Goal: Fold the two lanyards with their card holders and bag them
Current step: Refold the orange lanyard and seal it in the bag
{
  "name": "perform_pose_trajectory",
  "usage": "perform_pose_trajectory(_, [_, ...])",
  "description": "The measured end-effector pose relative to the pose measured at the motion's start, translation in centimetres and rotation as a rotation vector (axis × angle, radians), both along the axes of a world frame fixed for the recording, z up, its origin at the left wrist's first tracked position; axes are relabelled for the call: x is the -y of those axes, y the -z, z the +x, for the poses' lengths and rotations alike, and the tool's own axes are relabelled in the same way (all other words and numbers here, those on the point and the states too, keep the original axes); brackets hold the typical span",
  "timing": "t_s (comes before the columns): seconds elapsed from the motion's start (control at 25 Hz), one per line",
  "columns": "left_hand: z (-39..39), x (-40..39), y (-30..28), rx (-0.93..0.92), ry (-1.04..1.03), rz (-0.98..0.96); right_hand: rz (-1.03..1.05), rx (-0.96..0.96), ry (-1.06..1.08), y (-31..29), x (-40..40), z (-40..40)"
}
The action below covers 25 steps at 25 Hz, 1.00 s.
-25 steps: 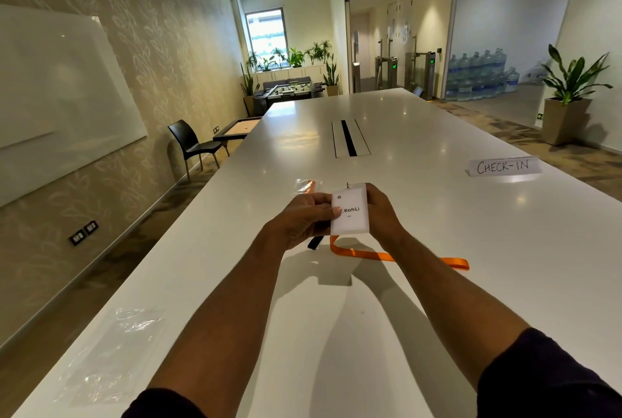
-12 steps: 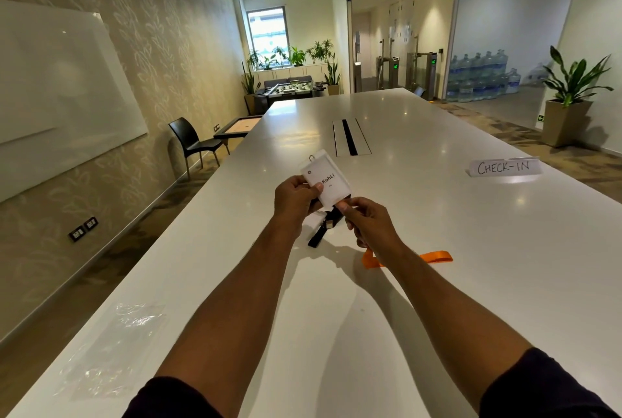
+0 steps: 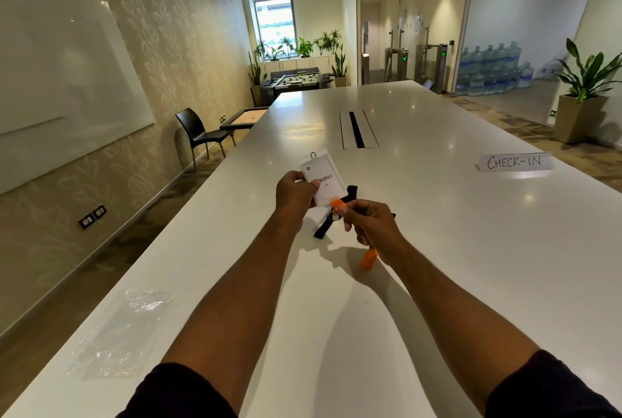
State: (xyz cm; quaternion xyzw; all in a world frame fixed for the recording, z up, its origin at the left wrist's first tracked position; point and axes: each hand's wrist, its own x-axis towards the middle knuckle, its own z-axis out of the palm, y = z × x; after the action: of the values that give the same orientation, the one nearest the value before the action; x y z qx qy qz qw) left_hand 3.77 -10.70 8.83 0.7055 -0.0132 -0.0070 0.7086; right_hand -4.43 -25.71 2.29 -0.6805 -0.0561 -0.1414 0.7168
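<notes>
I see my left hand [image 3: 296, 189] curled around the left edge of the white card holder [image 3: 323, 178], thumb pressed on its face, holding it above the white table [image 3: 437, 249] on the near side of the CHECK-IN sign [image 3: 515, 162]. The card holder's long axis tilts up and slightly left, its metal ring at the top. My right hand [image 3: 372, 227] pinches the orange lanyard [image 3: 336, 205] at the card's lower edge, an orange end hanging below the wrist; a black lanyard [image 3: 323, 227] seems to lie on the table beneath, partly hidden.
</notes>
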Motion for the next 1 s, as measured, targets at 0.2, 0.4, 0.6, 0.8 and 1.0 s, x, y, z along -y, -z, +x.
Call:
perform_pose_trajectory(0.2, [0.2, -0.7, 0.7, 0.137, -0.023, 0.262, 0.129, -0.022, 0.009, -0.8, 0.0, -0.4])
perform_pose_trajectory(0.4, [-0.1, -2.1, 1.3, 0.238, 0.197, 0.477, 0.273, 0.069, 0.101, -3.2, 1.3, 0.0])
perform_pose_trajectory(0.6, [-0.5, -2.9, 1.5, 0.242, 0.384, 0.505, 0.07, 0.16, 0.249, -5.7, 3.5, 0.7])
perform_pose_trajectory(0.8, [-1.1, -3.3, 1.1, 0.133, 0.541, 0.514, -0.04, 0.206, 0.315, -7.0, 6.0, 1.8])
perform_pose_trajectory(1.0, [-1.8, -3.3, 0.5, 0.011, 0.638, 0.332, -0.126, 0.062, 0.421, -5.3, 7.6, 2.4])
